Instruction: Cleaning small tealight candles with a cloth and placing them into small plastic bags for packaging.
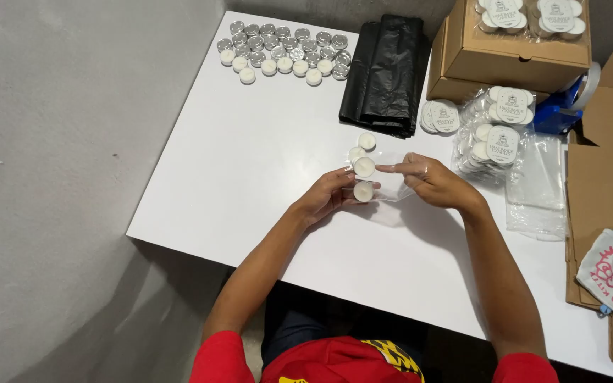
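Observation:
My left hand (326,196) holds two white tealight candles (364,177) stacked side by side at its fingertips, over the white table (250,170). My right hand (431,181) pinches a small clear plastic bag (395,186) right beside the candles. Two more loose tealights (362,147) lie on the table just beyond my hands.
Several tealights in metal cups (285,48) stand in rows at the far left of the table. A folded black plastic bag (386,74), round labels (441,115), packed bags of candles (494,138), empty clear bags (537,188) and cardboard boxes (512,42) lie to the right.

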